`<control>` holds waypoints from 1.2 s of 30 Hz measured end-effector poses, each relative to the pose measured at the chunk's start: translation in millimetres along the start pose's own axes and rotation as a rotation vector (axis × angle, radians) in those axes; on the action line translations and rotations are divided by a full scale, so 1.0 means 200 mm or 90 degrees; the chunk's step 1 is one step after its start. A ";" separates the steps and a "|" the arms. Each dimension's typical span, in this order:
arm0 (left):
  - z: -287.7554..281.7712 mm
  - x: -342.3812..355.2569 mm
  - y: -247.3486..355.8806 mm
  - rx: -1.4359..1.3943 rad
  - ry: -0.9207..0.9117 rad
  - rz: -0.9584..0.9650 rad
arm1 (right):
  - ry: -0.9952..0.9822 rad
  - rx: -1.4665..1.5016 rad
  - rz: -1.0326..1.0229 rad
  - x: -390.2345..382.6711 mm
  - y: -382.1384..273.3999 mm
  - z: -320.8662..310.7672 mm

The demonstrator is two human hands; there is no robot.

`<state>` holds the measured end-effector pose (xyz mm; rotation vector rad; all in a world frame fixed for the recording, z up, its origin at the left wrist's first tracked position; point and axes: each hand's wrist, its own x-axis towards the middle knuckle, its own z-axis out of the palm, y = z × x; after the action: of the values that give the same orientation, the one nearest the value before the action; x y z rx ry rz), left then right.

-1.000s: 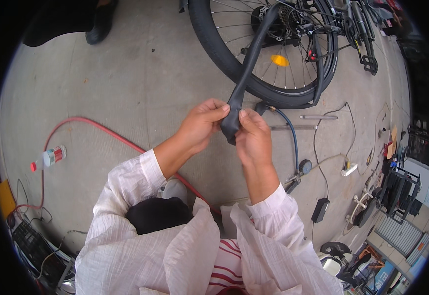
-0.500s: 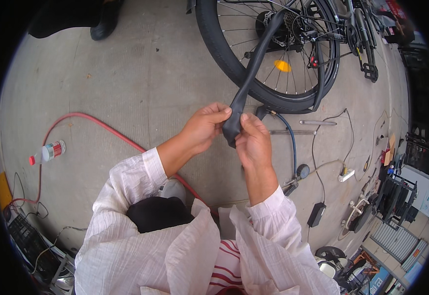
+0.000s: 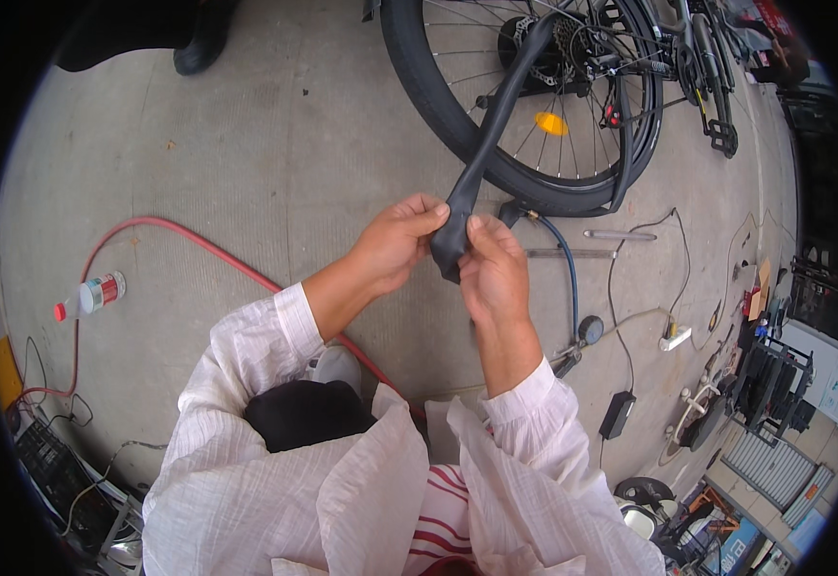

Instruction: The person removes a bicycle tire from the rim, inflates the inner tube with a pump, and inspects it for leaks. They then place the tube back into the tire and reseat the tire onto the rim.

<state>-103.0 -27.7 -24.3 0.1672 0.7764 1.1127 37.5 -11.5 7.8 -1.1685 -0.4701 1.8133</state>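
Note:
A black inner tube (image 3: 489, 142) runs from the rear wheel of a bicycle down to my two hands. My left hand (image 3: 397, 240) pinches its left edge between thumb and fingers. On the other edge, my right hand (image 3: 494, 269) grips the tube with the thumb on top. The stretch between my hands looks flattened and bulges at its lower end. Beyond lies the bicycle wheel (image 3: 435, 98) with its black tire, spokes and an orange reflector (image 3: 551, 124). Part of the tube loops around the wheel's right side.
A red hose (image 3: 209, 248) curves over the concrete floor beside a plastic bottle (image 3: 102, 292). To the right are tire levers (image 3: 620, 235), a blue air hose (image 3: 570, 264) with a gauge (image 3: 590, 330), a power strip (image 3: 674, 338) and a black adapter (image 3: 618, 415). A person's shoe (image 3: 205, 43) stands at the upper left.
My hands and the held stretch of inner tube have shifted very slightly up and left in view. My grip on it looks the same.

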 end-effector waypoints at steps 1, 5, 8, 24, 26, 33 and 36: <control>0.00 0.00 0.00 -0.001 0.003 0.000 | 0.002 -0.001 0.000 0.00 0.00 0.00; 0.00 -0.01 0.01 -0.001 -0.005 0.001 | 0.005 -0.012 0.001 0.00 -0.01 0.01; -0.01 0.00 0.01 -0.001 -0.016 0.003 | -0.001 -0.017 -0.004 -0.01 -0.01 0.02; -0.02 0.00 0.00 0.007 -0.015 0.000 | -0.008 -0.006 -0.010 0.00 0.00 -0.01; -0.01 0.00 0.01 0.011 -0.014 0.001 | -0.005 -0.010 -0.014 0.00 0.00 0.00; -0.01 0.00 0.01 0.020 0.000 0.004 | 0.002 -0.013 -0.007 0.00 0.00 0.01; 0.00 0.00 0.02 0.013 0.004 0.008 | 0.008 0.018 0.006 0.01 0.01 -0.01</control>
<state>-105.4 -26.1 -22.9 0.1860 0.7940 1.1187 38.8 -12.1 4.5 -1.1642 -0.4319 1.8146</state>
